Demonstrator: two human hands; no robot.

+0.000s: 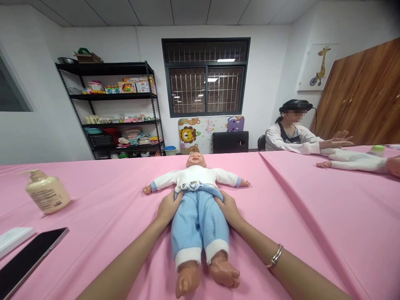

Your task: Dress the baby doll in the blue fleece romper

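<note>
A baby doll (195,160) lies on its back on the pink-covered table, feet toward me and arms spread wide. It wears a white top (190,175) with light blue cuffs and fleecy light blue trousers (200,216) with white ankle cuffs. My left hand (168,206) grips the trousers at the waist on the left side, thumb on the cloth. On the opposite side, my right hand (230,208) holds the waist edge in the same way. The other fingers of both hands are partly hidden by the doll and the fabric.
A pump bottle (48,193), a dark phone (33,260) and a white object (15,241) lie to the left. At the right, a seated person (292,129) reaches over another doll (359,160). Behind the table stand a black shelf unit (112,98) and a dark chair (230,142).
</note>
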